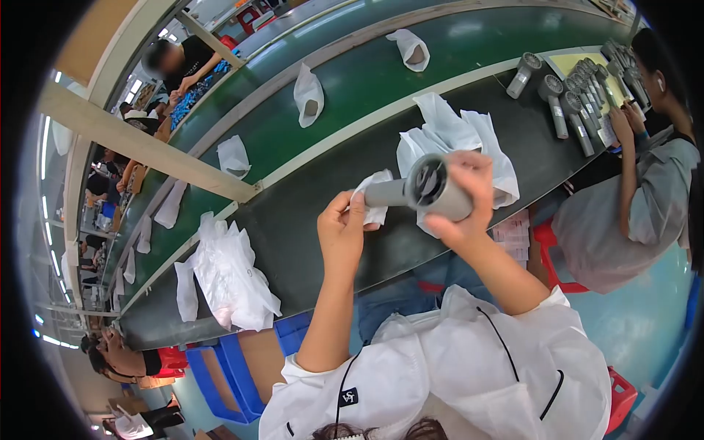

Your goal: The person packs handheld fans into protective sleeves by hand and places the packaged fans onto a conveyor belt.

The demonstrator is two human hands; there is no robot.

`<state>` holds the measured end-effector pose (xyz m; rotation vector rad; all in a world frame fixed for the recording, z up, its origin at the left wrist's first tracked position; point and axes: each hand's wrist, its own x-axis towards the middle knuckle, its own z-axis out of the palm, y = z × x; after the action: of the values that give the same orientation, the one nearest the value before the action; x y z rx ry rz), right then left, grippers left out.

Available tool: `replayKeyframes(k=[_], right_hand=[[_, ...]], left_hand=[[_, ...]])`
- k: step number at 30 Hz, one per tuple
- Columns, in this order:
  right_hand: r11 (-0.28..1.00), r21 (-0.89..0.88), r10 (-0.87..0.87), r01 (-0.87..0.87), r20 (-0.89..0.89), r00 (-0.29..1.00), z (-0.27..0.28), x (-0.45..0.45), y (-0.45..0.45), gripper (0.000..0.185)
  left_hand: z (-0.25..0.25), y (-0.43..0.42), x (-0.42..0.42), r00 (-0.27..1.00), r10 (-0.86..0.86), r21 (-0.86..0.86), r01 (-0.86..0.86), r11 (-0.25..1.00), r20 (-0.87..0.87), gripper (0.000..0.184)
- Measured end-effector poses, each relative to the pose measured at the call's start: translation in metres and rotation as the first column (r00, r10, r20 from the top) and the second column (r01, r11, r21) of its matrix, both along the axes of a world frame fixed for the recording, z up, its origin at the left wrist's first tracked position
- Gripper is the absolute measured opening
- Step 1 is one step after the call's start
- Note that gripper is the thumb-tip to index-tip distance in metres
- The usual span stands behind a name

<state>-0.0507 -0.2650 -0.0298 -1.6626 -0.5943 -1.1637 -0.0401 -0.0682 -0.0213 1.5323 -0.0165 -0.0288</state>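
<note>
A grey handheld fan [447, 199] is held sideways over the dark bench, its round head at the right and its handle at the left. My right hand [475, 198] is closed around the fan's head. With my left hand [343, 220] I pinch a small white bag or cloth [375, 213] against the end of the handle; how far it covers the handle I cannot tell. Behind the fan lies a pile of white bags [447, 128] on the bench, partly hidden by my right hand and the fan.
More white bags [229, 271] lie at the left on the black bench [301, 191]. Wrapped items [309, 95] sit spaced along the green belt [352, 84]. Several unwrapped fans [554, 103] stand at the right, beside a seated co-worker [631, 213]. Blue crates [224, 381] are below the bench.
</note>
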Motion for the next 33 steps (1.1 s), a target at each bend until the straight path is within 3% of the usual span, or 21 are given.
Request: replayKeyframes(k=[2, 4, 6, 8, 10, 11, 13, 15, 16, 19, 23, 25, 26, 28, 29, 33], right_hand=[[1.0, 0.016, 0.02, -0.021, 0.075, 0.997, -0.005, 0.001, 0.009, 0.072], [0.985, -0.149, 0.084, -0.082, 0.005, 0.996, -0.001, -0.008, 0.014, 0.069], [0.965, -0.23, 0.127, -0.126, -0.008, 0.992, -0.004, -0.01, 0.022, 0.07], [0.958, -0.173, 0.221, -0.228, -0.058, 0.973, -0.009, -0.008, 0.032, 0.066], [0.95, -0.231, 0.206, -0.209, -0.04, 0.978, -0.012, -0.003, 0.032, 0.065], [0.935, -0.22, 0.277, -0.278, -0.037, 0.96, -0.014, 0.002, 0.032, 0.063], [0.915, -0.207, 0.348, -0.345, -0.025, 0.937, -0.013, 0.005, 0.032, 0.062], [0.866, -0.042, 0.496, -0.499, -0.066, 0.866, -0.009, 0.001, 0.029, 0.06], [0.866, -0.041, 0.496, -0.499, -0.066, 0.866, -0.006, 0.0, 0.029, 0.06], [0.858, -0.187, 0.485, -0.478, -0.007, 0.874, -0.004, 0.007, 0.036, 0.061], [0.841, -0.301, 0.448, -0.45, -0.078, 0.89, -0.029, 0.022, 0.044, 0.059], [0.844, -0.356, 0.364, -0.4, -0.166, 0.916, -0.022, 0.021, 0.041, 0.057], [0.841, -0.412, 0.263, -0.35, -0.254, 0.931, -0.018, 0.017, 0.041, 0.056], [0.846, -0.414, 0.221, -0.335, -0.298, 0.929, -0.002, 0.008, 0.044, 0.054], [0.851, -0.422, 0.175, -0.313, -0.335, 0.926, 0.006, 0.005, 0.045, 0.052], [0.84, -0.468, 0.076, -0.274, -0.398, 0.914, 0.027, -0.002, 0.059, 0.052]], left_hand=[[0.003, 0.006, 0.0, 1.0, 0.024, 0.074, -0.025, 0.997, 0.015, 0.021], [0.006, 0.016, 0.003, 0.998, 0.053, 0.145, -0.056, 0.988, 0.024, 0.021], [0.007, 0.023, 0.009, 0.892, 0.007, 0.507, -0.263, 0.821, 0.452, 0.021], [0.016, 0.017, 0.005, 0.864, 0.008, 0.48, -0.288, 0.828, 0.504, 0.021], [0.027, 0.01, 0.0, 0.981, -0.116, 0.235, 0.077, 0.969, 0.158, 0.02], [0.029, 0.014, 0.0, 0.985, -0.164, 0.242, 0.145, 0.959, 0.059, 0.015], [0.027, 0.024, 0.005, 0.982, -0.186, 0.205, 0.174, 0.963, 0.039, 0.014], [0.022, 0.033, 0.011, 0.976, -0.206, 0.19, 0.19, 0.963, 0.069, 0.013], [0.022, 0.036, 0.012, 0.976, -0.207, 0.19, 0.191, 0.963, 0.068, 0.013], [0.02, 0.037, 0.011, 0.973, -0.23, -0.089, 0.231, 0.969, 0.026, 0.014], [0.026, 0.039, 0.006, 0.975, -0.222, -0.154, 0.222, 0.963, 0.012, 0.013], [0.022, 0.044, 0.005, 0.963, -0.103, 0.186, 0.057, 0.981, 0.248, 0.014], [0.022, 0.045, 0.001, 0.965, -0.101, 0.189, 0.054, 0.98, 0.244, 0.014], [0.025, 0.035, -0.01, 0.904, -0.021, 0.329, -0.134, 0.935, 0.427, 0.014], [0.027, 0.031, -0.014, 0.863, 0.025, 0.311, -0.208, 0.927, 0.505, 0.013], [0.032, 0.028, -0.017, 0.766, 0.041, 0.409, -0.387, 0.826, 0.642, 0.011]])
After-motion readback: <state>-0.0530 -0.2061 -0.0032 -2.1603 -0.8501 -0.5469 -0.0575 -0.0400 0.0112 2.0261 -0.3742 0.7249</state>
